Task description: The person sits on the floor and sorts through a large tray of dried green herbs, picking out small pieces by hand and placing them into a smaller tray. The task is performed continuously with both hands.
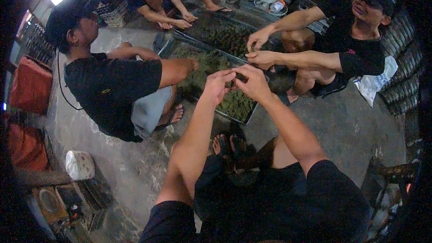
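My left hand [218,87] and my right hand [253,83] meet over the near tray, fingers curled and fingertips close together. Between them shows a small dark lump [232,82], partly hidden by the fingers. Below lies a heap of crumbly greenish-brown material [236,102] in a shallow metal-edged tray [230,118]. Just beyond it, a second bed holds many dark rounded lumps [225,36].
A person at left [119,74] reaches into the greenish material. Another at right [355,40] works with both hands near the tray. A third person's hands [182,20] are at the far side. A white bucket [80,165] stands on the concrete floor [121,171]; a white bag [378,78] lies right.
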Motion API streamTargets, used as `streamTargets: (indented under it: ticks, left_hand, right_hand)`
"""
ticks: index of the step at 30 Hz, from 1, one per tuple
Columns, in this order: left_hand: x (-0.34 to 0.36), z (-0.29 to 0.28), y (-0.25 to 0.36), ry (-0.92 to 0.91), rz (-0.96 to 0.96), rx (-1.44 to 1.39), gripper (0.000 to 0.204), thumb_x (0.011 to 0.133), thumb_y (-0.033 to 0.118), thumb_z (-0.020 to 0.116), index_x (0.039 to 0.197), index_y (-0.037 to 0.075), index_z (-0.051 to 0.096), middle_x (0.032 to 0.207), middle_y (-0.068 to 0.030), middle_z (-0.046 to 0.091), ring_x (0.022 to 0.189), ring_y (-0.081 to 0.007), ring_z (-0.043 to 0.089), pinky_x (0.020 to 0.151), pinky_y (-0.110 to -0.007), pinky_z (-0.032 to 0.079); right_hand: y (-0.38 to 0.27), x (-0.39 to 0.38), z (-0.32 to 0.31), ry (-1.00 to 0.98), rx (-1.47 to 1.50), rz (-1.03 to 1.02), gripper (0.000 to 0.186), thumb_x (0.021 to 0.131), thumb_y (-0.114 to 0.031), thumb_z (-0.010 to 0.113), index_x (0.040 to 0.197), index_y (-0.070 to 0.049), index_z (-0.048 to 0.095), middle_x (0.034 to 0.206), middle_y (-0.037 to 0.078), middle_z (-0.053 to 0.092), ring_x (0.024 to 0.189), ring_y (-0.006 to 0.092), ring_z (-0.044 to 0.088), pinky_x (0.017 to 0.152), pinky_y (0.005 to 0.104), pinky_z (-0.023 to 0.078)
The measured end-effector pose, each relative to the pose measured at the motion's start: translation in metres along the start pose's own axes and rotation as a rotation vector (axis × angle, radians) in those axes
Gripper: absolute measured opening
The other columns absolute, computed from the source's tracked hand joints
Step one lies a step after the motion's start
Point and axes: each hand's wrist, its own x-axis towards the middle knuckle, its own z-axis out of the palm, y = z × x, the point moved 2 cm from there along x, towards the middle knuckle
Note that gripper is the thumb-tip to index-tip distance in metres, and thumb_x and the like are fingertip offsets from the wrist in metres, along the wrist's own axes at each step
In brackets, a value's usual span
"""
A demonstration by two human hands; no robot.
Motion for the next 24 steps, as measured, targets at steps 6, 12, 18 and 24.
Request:
streamTargets:
  ticks: [6,12,18,24]
  left_hand:
    - [0.007,-0.002,-0.004,-0.009,-0.032,-0.074,0.026,0.084,0.013,0.064,0.107,0.002,0.061,0.096,-0.0075,0.061,0.083,-0.0188,0.056,0.077,-0.037,0.048]
    - [0.002,-0.009,-0.001,-0.089,-0.091,-0.398,0.021,0.087,0.014,0.061,0.102,0.003,0.052,0.090,-0.0097,0.061,0.080,-0.0216,0.060,0.074,-0.032,0.052]
    - [-0.005,0.006,0.006,-0.068,-0.015,-0.328,0.025,0.088,0.023,0.064,0.100,0.003,0.055,0.085,-0.0086,0.059,0.075,-0.0177,0.058,0.065,-0.027,0.049]
    - [-0.005,-0.004,0.005,0.226,-0.163,-0.266,0.046,0.084,0.050,0.063,0.071,0.009,0.047,0.061,-0.0027,0.049,0.048,-0.0139,0.042,0.044,-0.029,0.036]
  right_hand:
    - [0.033,-0.005,0.017,-0.042,0.440,0.335,0.032,0.079,-0.021,0.066,0.104,-0.001,0.066,0.082,0.008,0.067,0.070,0.0174,0.063,0.065,0.0302,0.051]
    - [0.039,-0.007,-0.001,0.099,1.368,1.019,0.020,0.084,-0.015,0.056,0.102,-0.006,0.062,0.075,0.004,0.059,0.060,0.0142,0.053,0.051,0.0282,0.043]
    - [0.051,-0.006,0.004,0.215,1.087,0.993,0.031,0.090,-0.040,0.053,0.081,-0.010,0.056,0.067,0.001,0.052,0.052,0.0117,0.044,0.045,0.0242,0.034]
    - [0.031,-0.006,-0.007,0.206,1.139,1.036,0.052,0.093,-0.053,0.045,0.061,-0.013,0.037,0.049,0.000,0.033,0.036,0.0099,0.024,0.034,0.0255,0.018]
